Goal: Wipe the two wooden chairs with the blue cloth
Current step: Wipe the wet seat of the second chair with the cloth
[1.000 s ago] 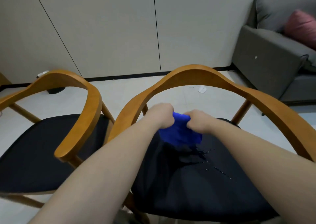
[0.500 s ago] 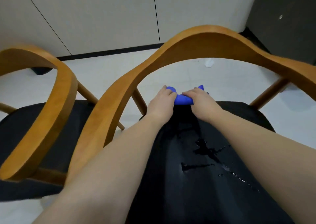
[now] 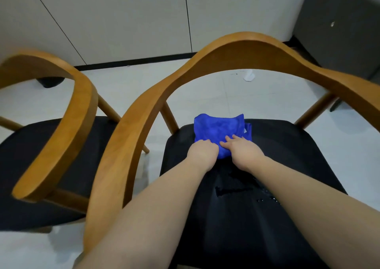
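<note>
A blue cloth (image 3: 219,129) lies spread on the far edge of the black seat of the right wooden chair (image 3: 242,48). My left hand (image 3: 202,152) grips the cloth's near edge with curled fingers. My right hand (image 3: 242,148) presses on the cloth beside it, fingers pointing forward. A wet patch with water drops (image 3: 236,188) shows on the seat between my forearms. The left wooden chair (image 3: 80,96) stands beside it, its curved armrest close to the right chair's.
A grey sofa side (image 3: 337,22) stands at the far right. A dark round base (image 3: 50,81) and a small white scrap (image 3: 249,76) lie on the pale floor. A panelled wall closes the back.
The cloth was bunched and wrung above the seat, dripping water. It now lies spread on the seat's far edge, with both hands lowered onto it.
</note>
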